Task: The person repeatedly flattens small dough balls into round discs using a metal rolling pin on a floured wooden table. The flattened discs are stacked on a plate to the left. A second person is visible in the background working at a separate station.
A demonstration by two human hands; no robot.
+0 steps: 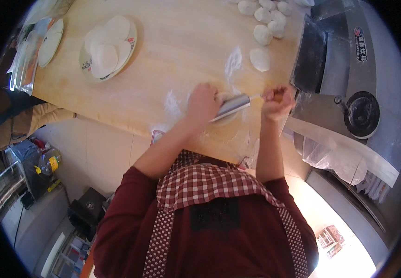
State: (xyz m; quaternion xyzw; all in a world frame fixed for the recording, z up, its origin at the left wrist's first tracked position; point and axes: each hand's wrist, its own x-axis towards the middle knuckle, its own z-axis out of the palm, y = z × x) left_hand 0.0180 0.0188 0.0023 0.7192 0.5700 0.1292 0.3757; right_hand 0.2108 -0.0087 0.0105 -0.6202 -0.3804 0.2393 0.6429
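Note:
A metal rolling pin [235, 104] lies slantwise across a thin round of dough [229, 119] on the floured wooden worktop [172, 45]. Its handle at the right end is gripped by my right hand [277, 102], which is slightly blurred. My left hand [204, 100] is down at the left side of the dough with fingers curled. It hides the pin's left end, and I cannot tell whether it grips the dough, the pin or neither. A flattened dough piece [260, 59] lies beyond the right hand, close to several floured dough balls [263, 34].
A plate [133, 47] of flat dough rounds [104, 59] stands at the far left, with a second plate [44, 57] beyond it. Loose flour [234, 62] dusts the wood. Along the right edge is a metal machine [343, 80] with a black round knob [362, 114]. Another person's legs [44, 118] are at left.

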